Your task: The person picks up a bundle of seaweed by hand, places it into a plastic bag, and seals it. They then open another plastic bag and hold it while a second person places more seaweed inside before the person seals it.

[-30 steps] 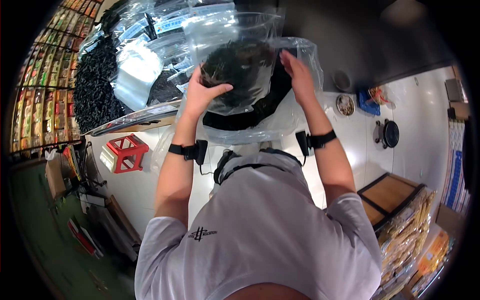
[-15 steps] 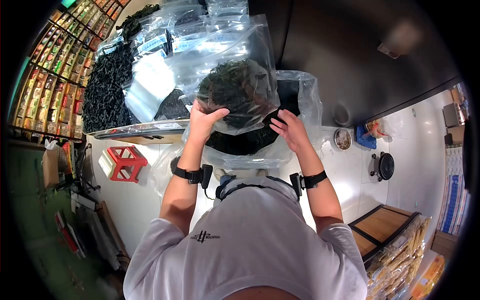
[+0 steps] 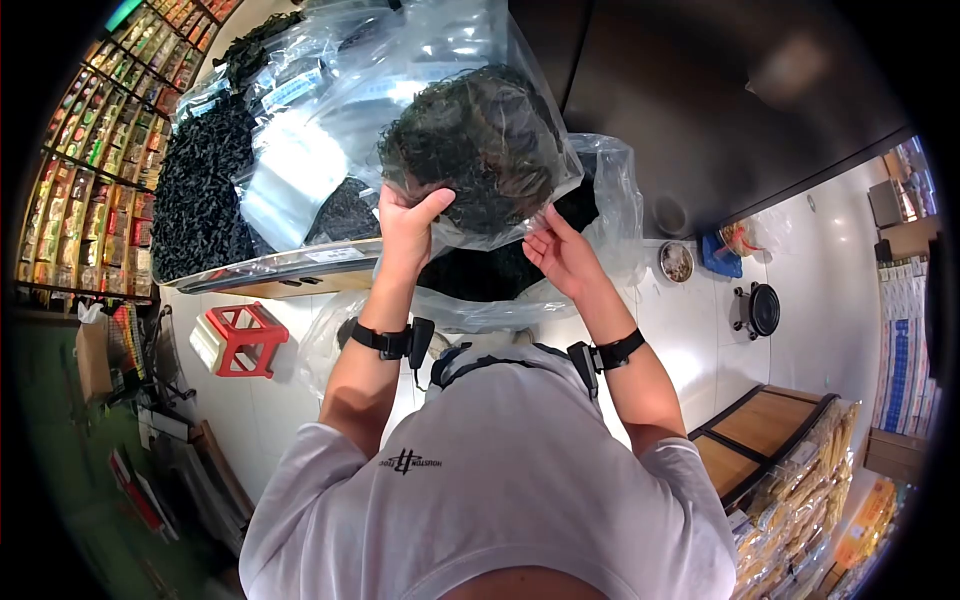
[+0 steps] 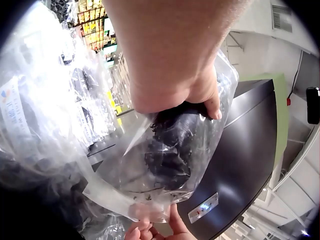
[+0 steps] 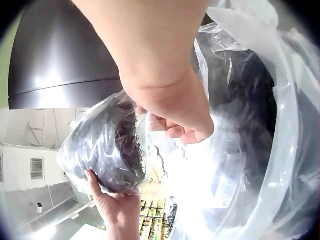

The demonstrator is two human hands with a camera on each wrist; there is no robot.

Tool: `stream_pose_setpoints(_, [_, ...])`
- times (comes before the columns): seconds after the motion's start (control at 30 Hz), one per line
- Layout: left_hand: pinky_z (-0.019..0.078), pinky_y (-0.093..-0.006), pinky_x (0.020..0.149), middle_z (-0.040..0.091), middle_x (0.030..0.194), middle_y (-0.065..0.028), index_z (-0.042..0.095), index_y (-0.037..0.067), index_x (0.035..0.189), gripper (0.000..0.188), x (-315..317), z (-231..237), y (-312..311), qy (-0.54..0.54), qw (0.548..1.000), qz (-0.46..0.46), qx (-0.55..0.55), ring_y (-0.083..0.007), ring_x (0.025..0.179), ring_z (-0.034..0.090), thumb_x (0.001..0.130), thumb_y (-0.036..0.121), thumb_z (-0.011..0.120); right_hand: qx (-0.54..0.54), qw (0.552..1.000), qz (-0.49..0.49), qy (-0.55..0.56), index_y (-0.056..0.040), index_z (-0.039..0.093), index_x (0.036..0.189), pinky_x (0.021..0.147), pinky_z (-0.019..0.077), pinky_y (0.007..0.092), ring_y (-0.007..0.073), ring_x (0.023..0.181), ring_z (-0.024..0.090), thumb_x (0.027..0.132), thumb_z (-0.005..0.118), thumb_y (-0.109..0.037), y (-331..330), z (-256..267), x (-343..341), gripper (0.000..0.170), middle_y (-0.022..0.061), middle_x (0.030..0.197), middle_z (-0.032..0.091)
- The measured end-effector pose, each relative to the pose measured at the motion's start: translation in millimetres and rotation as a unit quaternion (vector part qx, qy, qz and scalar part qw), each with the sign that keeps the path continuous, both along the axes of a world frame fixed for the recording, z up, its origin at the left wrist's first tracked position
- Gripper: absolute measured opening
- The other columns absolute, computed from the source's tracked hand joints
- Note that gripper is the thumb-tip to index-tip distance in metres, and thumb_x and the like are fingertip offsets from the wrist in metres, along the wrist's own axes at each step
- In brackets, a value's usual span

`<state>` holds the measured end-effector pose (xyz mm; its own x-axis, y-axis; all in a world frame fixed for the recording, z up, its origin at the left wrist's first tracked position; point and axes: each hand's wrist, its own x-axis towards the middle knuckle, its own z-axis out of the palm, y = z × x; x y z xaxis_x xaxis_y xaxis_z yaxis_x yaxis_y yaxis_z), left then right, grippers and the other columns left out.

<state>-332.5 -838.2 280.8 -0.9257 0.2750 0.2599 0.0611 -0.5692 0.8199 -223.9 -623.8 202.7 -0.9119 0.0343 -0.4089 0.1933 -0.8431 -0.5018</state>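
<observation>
A clear plastic bag (image 3: 470, 150) filled with dark, stringy dried seaweed is held up in front of the person. The left hand (image 3: 404, 228) grips its near left side, thumb lying over the plastic. At the near right corner, the right hand (image 3: 566, 255) pinches the film between thumb and fingers, as the left wrist view also shows at the bag's edge (image 4: 167, 212). Below the held bag stands a large clear sack (image 3: 618, 190) with more dark seaweed (image 3: 480, 275) inside, partly hidden by the bag and hands.
To the left, a display table (image 3: 280, 278) bears a heap of black dried strips (image 3: 205, 185), labelled packets and a stack of empty clear bags (image 3: 295, 175). A dark counter (image 3: 690, 100) lies at right. On the floor are a red stool (image 3: 248, 340) and a metal bowl (image 3: 676, 262).
The right hand has come from apart beside the bag to pinching its near right corner. The bag has tilted, its seaweed showing wider; the left hand keeps its grip.
</observation>
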Motion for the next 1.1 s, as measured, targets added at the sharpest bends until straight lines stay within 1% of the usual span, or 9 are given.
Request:
stream_pose_setpoints(0.37, [0.0477, -0.0321, 0.099, 0.066, 0.119, -0.0092, 0.058, -0.002, 0.125, 0.042, -24, 3, -8, -0.052, 0.997, 0.017, 0.052, -0.0181, 0.106, 0.064, 0.085, -0.002, 0.072, 0.149, 0.959, -0.092, 0.221, -0.0112, 0.061, 0.096, 0.089, 0.0467, 0.0286, 0.0125, 0.097, 0.059, 0.1, 0.063, -0.022, -5, -15, 3, 0.011, 0.0009, 0.102, 0.064])
stream_pose_setpoints(0.43, [0.0479, -0.0322, 0.099, 0.067, 0.119, -0.0093, 0.058, -0.002, 0.125, 0.042, -23, 10, -7, -0.06, 0.997, 0.003, 0.054, -0.0182, 0.106, 0.064, 0.085, -0.001, 0.071, 0.267, 0.92, -0.134, 0.253, -0.007, 0.061, 0.088, 0.093, 0.0458, 0.0289, 0.0124, 0.098, 0.06, 0.096, 0.067, -0.013, -4, -14, 6, 0.012, 0.003, 0.107, 0.062])
stream_pose_setpoints(0.57, [0.0496, -0.0383, 0.101, 0.064, 0.124, -0.0127, 0.052, -0.003, 0.131, 0.047, -23, 15, -3, -0.068, 0.995, -0.031, 0.061, -0.0232, 0.111, 0.063, 0.088, 0.006, 0.07, 0.353, 0.877, -0.165, 0.283, -0.0047, 0.065, 0.095, 0.1, 0.0437, 0.0296, 0.0131, 0.105, 0.059, 0.092, 0.07, -0.009, 10, -4, 10, 0.007, 0.004, 0.112, 0.06])
stream_pose_setpoints(0.6, [0.0504, -0.0432, 0.102, 0.063, 0.126, -0.0149, 0.049, -0.003, 0.134, 0.051, -23, 17, -2, -0.064, 0.995, -0.049, 0.066, -0.0271, 0.114, 0.063, 0.09, 0.011, 0.069, 0.367, 0.873, -0.128, 0.294, -0.0039, 0.066, 0.102, 0.101, 0.0443, 0.0303, 0.0144, 0.108, 0.059, 0.092, 0.069, -0.007, 19, -2, 12, 0.012, 0.0048, 0.115, 0.061])
stream_pose_setpoints(0.67, [0.0502, -0.0417, 0.102, 0.063, 0.125, -0.0136, 0.049, -0.002, 0.134, 0.053, -22, 24, 0, -0.06, 0.992, -0.07, 0.088, -0.0259, 0.114, 0.063, 0.088, 0.011, 0.072, 0.377, 0.87, -0.091, 0.304, -0.0032, 0.066, 0.11, 0.102, 0.0448, 0.031, 0.0157, 0.112, 0.059, 0.091, 0.068, -0.005, 26, -1, 13, 0.019, 0.0055, 0.119, 0.061])
stream_pose_setpoints(0.73, [0.05, -0.0403, 0.102, 0.063, 0.124, -0.0124, 0.05, -0.001, 0.133, 0.055, -22, 26, 2, -0.059, 0.988, -0.095, 0.109, -0.0247, 0.113, 0.063, 0.085, 0.01, 0.076, 0.217, 0.961, -0.053, 0.162, -0.0004, 0.063, 0.121, 0.1, 0.0471, 0.0318, 0.0187, 0.114, 0.06, 0.091, 0.065, -0.002, 26, 16, 12, 0.03, 0.0088, 0.126, 0.061])
stream_pose_setpoints(0.97, [0.0496, -0.0455, 0.104, 0.062, 0.128, -0.0107, 0.048, 0.002, 0.136, 0.064, -29, 6, 3, -0.068, 0.977, -0.16, 0.121, -0.0286, 0.118, 0.062, 0.082, 0.017, 0.08, 0.292, 0.942, -0.02, 0.164, -0.0007, 0.053, 0.122, 0.093, 0.0523, 0.0348, 0.0252, 0.103, 0.068, 0.09, 0.067, -0.004, 4, 17, -7, 0.035, 0.0119, 0.111, 0.067])
stream_pose_setpoints(1.07, [0.0497, -0.0466, 0.104, 0.061, 0.13, -0.0116, 0.048, 0.002, 0.137, 0.066, -35, -7, -4, -0.105, 0.969, -0.171, 0.144, -0.0296, 0.119, 0.061, 0.082, 0.019, 0.08, 0.31, 0.934, 0.019, 0.176, 0.0012, 0.066, 0.113, 0.09, 0.0527, 0.0334, 0.02, 0.096, 0.069, 0.091, 0.068, -0.008, 2, 41, -2, 0.024, 0.0112, 0.106, 0.072])
stream_pose_setpoints(1.1, [0.0471, -0.0489, 0.106, 0.06, 0.133, -0.0126, 0.051, 0.002, 0.136, 0.07, -37, -9, -6, -0.097, 0.977, -0.151, 0.119, -0.0319, 0.122, 0.059, 0.08, 0.029, 0.082, 0.391, 0.894, 0.086, 0.201, 0.0002, 0.068, 0.111, 0.089, 0.0523, 0.0327, 0.0189, 0.096, 0.069, 0.091, 0.069, -0.01, 6, 41, -3, 0.023, 0.0101, 0.106, 0.073])
